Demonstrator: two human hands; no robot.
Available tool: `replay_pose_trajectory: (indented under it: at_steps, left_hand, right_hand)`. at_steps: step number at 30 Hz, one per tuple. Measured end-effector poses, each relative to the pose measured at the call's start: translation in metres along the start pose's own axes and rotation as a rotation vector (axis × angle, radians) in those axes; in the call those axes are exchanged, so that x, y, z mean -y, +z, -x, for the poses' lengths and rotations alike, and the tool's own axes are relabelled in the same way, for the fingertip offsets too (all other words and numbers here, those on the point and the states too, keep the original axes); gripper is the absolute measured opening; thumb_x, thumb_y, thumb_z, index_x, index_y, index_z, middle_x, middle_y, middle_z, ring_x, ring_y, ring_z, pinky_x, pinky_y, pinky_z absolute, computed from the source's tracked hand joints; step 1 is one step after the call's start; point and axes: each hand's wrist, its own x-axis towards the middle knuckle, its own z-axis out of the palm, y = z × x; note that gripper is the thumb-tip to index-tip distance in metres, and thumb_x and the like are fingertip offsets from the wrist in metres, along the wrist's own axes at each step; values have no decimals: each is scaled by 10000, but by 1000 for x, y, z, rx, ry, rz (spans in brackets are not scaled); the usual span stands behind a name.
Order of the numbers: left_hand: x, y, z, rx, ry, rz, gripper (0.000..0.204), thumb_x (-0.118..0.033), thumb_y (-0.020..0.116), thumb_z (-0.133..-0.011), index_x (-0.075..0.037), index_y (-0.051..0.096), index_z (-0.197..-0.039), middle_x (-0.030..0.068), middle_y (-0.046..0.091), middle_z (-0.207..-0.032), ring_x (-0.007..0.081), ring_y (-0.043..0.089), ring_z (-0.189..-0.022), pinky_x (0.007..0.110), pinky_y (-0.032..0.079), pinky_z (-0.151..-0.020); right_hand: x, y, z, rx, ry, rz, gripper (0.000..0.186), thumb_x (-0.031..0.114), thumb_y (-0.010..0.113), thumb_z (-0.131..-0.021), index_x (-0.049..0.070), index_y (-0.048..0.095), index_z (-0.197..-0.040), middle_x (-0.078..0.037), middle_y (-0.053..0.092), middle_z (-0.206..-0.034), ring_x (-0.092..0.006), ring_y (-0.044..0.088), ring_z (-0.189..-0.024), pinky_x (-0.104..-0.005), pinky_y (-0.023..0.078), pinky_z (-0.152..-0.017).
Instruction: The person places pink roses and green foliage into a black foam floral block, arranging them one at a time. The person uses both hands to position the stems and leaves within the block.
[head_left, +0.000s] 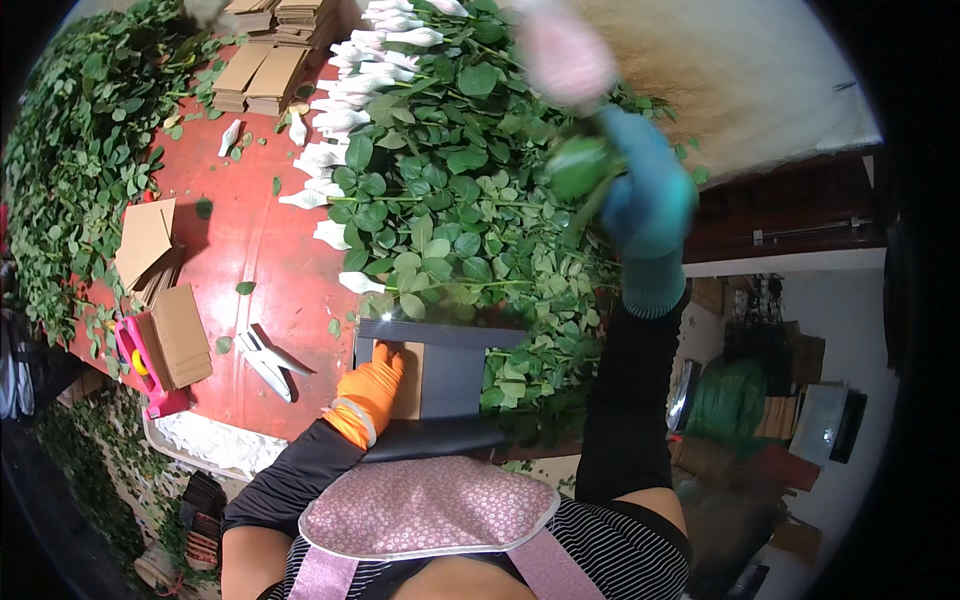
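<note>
While resting the orange-gloved left hand (pixel 368 398) on a brown cardboard sheet (pixel 410 375) near 8 o'clock, holds a leafy flower stem (pixel 578 168) aloft at 2 o'clock in the teal-gloved right hand (pixel 645 195). Appears to close the right fingers around the stem, with motion blur hiding the exact grip. Carries at the stem's far end, toward 1 o'clock, a blurred pink bloom (pixel 565 55). Lays the left fingers extended on the cardboard, inside a grey tray-like stand (pixel 455 385) between 6 and 7 o'clock; cannot tell of any pinch by the thumb.

Beyond the stand, toward 12 o'clock: a row of leafy stems (pixel 470 210), with white-netted heads (pixel 340 120) pointing toward 9 o'clock over a red table (pixel 300 240). Between 8 and 9 o'clock: a white two-handled tool (pixel 268 362) and, farther out, a pink tape dispenser (pixel 150 370).

Seems, as a judgement, to be at the step of handling one stem above the cardboard-lined stand. Probably calls next for guiding the bloom clear of the netted heads, with the cardboard held steady.
</note>
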Motion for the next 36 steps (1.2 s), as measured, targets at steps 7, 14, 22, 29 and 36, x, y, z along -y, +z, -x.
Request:
replay_pose_trajectory:
  at_steps: [7, 14, 22, 29, 36]
  left_hand:
    - [-3, -3, -4, 27, -15, 6, 307, -84, 539, -867, -102, 557, -1172, 144, 556, -1195, 286, 673, -698, 424, 529, -561]
    - [-2, 5, -3, 81, -73, 45, 290, -98, 539, -878, -112, 560, -1167, 142, 554, -1215, 276, 679, -694, 429, 527, -542]
    - [1, 0, -7, 80, -6, 53, 283, -102, 543, -877, -110, 547, -1160, 150, 550, -1247, 286, 683, -717, 437, 534, -561]
    - [-2, -5, -6, 110, -56, 101, 301, -62, 562, -837, -88, 554, -1136, 164, 526, -1303, 276, 688, -729, 426, 552, -570]
    - [-2, 0, -4, 4, -19, 55, 294, -70, 563, -837, -104, 555, -1129, 147, 532, -1268, 272, 682, -699, 418, 544, -565]
  right_hand:
    - [0, 191, 115, 1131, 315, 158, 243, 164, 625, -806, 72, 618, -1032, -192, 659, -1010, -377, 674, -831, -476, 540, -706]
    - [26, 155, 35, 973, 173, 195, 519, 167, 641, -806, 88, 516, -1303, -225, 581, -1218, -351, 662, -944, -473, 537, -751]
    - [-26, 240, 49, 983, 275, 350, 602, 114, 589, -831, 53, 410, -1402, -227, 664, -998, -340, 682, -862, -447, 545, -665]
    - [4, 13, -11, 128, 408, 195, 203, 190, 667, -834, 39, 711, -963, -78, 686, -799, -177, 644, -742, -354, 503, -647]
    - [4, 182, 50, 1059, 260, 342, 303, 260, 724, -727, 103, 691, -984, -152, 627, -1130, -325, 644, -1013, -431, 548, -836]
